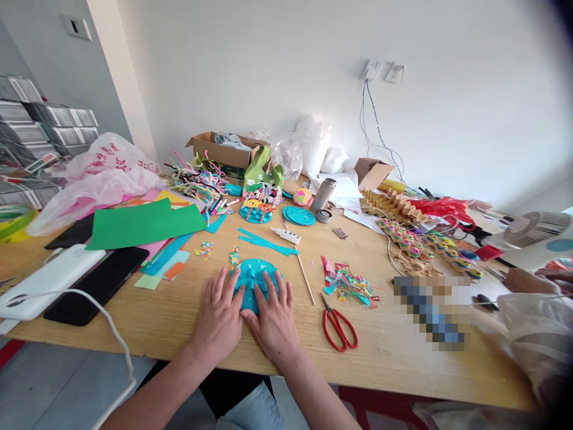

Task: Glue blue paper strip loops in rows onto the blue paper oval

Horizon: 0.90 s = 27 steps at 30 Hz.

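Note:
A round blue paper piece (251,270) lies on the table, with a raised strip across its middle. My left hand (221,316) rests on its left side, fingers stretched out and spread. On the right side, my right hand (274,319) lies palm down with its fingers apart. Both hands press on the piece, covering much of it, and neither is wrapped round anything. Just beyond are blue paper strips (264,240) and a small white glue bottle (286,235). A thin wooden stick (306,278) and red-handled scissors (338,327) lie to the right.
Colourful paper scraps (351,285) lie right of the stick. Green paper sheets (147,222) and a black phone (96,286) are at left. Farther back stand a decorated blue disc (256,214), plain blue discs (299,215) and a metal flask (323,194). Another person's hand (521,279) shows at far right.

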Available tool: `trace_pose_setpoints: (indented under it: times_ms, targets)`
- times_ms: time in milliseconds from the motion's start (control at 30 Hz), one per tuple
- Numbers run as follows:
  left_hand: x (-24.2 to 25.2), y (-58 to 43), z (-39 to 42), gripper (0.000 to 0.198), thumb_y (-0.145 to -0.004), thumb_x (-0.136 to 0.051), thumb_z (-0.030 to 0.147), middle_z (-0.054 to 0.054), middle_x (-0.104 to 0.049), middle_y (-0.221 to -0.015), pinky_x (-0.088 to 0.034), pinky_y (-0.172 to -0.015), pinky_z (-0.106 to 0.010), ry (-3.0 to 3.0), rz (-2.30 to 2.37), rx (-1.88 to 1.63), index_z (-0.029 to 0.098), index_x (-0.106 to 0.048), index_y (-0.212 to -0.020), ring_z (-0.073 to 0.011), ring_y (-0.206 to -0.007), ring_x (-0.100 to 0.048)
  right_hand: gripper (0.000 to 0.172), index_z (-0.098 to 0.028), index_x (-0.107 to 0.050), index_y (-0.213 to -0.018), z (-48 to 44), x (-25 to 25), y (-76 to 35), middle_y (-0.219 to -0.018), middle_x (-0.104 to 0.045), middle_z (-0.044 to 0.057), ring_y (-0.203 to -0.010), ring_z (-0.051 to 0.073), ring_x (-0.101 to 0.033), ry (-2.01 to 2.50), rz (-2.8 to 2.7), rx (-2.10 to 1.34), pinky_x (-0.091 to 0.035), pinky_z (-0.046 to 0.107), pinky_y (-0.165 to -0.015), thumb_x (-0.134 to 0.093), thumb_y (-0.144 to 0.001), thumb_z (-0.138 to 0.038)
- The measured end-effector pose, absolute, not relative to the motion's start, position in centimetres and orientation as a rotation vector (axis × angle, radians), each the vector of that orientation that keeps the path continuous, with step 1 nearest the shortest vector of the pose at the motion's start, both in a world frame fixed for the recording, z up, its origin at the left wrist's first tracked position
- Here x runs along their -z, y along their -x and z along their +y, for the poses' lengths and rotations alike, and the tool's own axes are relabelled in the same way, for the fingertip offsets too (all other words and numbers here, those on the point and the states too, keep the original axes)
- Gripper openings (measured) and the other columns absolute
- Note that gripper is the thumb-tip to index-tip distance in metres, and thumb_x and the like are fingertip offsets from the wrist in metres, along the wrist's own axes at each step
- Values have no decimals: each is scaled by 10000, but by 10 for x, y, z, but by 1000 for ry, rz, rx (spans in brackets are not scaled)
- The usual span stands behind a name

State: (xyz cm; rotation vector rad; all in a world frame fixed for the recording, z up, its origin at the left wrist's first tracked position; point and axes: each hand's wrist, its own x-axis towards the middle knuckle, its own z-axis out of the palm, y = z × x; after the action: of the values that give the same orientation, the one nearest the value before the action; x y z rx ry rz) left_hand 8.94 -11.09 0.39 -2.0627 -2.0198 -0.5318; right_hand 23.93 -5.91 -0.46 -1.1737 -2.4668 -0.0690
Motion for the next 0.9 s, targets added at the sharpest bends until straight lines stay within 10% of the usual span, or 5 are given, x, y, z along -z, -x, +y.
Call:
trace_pose_setpoints:
  times_ms: [900]
  targets:
    - [-2, -83, -111, 447, -858, -539, 153, -144, -471, -1471, -335, -1140, -542, 2074, -2014, 653, 190, -618, -1296, -365, -1417, -318, 551, -215, -592, -1321, -59, 5, -240, -1511, -428, 128, -1466, 362, -222, 1186, -2456, 24, -236, 593, -1157, -460, -943, -593]
